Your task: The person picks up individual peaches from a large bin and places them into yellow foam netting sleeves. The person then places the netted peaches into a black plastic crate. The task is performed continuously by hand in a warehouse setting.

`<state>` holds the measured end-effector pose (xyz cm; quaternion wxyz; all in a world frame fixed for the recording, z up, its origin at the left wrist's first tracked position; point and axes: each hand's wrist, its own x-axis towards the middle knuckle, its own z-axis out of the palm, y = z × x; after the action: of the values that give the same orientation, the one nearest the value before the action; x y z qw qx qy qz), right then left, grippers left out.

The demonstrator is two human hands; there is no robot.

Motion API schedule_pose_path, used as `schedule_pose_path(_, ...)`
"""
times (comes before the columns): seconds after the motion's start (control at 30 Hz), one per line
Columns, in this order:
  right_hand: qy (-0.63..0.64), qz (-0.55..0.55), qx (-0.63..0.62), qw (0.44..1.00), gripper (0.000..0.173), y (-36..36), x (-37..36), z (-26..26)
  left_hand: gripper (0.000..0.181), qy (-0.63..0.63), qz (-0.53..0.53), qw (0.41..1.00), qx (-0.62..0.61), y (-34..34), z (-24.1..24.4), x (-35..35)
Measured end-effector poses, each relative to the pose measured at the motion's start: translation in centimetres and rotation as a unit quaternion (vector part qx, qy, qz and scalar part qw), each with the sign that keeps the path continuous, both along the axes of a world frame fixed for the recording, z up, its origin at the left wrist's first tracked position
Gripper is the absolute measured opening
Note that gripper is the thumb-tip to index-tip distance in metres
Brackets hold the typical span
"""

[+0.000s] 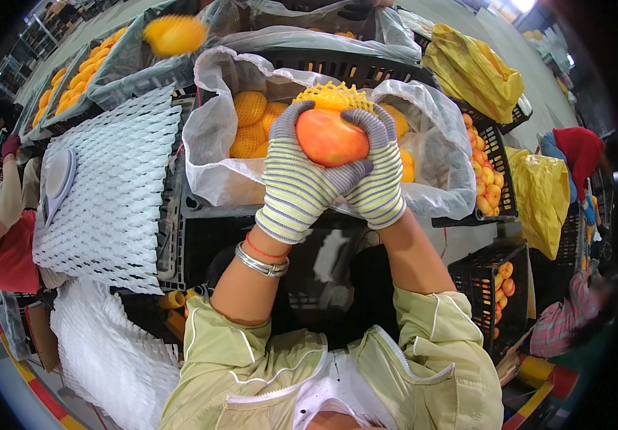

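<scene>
My left hand (303, 183) and my right hand (378, 166), both in striped knit gloves with grey fingers, clasp a red-orange fruit (332, 138), possibly a mango. A yellow foam net sleeve (335, 98) sits at the fruit's far end, bunched between the fingers. Below the hands stands a black plastic crate with a white translucent liner bag (217, 180) folded over its rim. Inside lie several netted yellow fruits (249, 108), partly covered by my hands.
White foam netting sheet (115, 183) lies at left, under a pale handled object (60, 174). Crates of fruit (485, 183) and yellow bags (472, 75) stand right. A blurred yellow object (175, 35) appears over lined crates behind. Co-workers (5, 247) are at both sides.
</scene>
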<state>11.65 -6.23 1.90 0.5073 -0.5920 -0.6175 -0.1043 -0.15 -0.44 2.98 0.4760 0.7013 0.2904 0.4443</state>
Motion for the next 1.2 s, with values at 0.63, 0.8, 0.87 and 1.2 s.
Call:
schedule_pose_path(0.63, 0.484, 0.18, 0.016, 0.856, 0.024, -0.7, 1.2, -0.2, 0.077, -0.444, -0.247, 0.741, -0.438, 1.3, -0.4, -1.3)
schedule_pose_path(0.8, 0.25, 0.026, 0.138, 0.958, 0.034, 0.0, 1.1, -0.6, 0.075, -0.134, -0.109, 0.984, 0.035, 1.6, -1.5, -0.6)
schedule_pose_path(0.87, 0.194, 0.014, 0.118, 0.974, 0.036, -0.5, 0.7, -0.8, 0.069, -0.057, 0.015, 0.968, 0.243, 1.7, -1.7, -0.7)
schedule_pose_path(1.2, 0.031, 0.164, 0.031, 0.985, 0.024, 0.8, -5.1, 0.5, 0.047, -0.472, 0.006, 0.864, -0.175, 4.3, -0.5, -3.0)
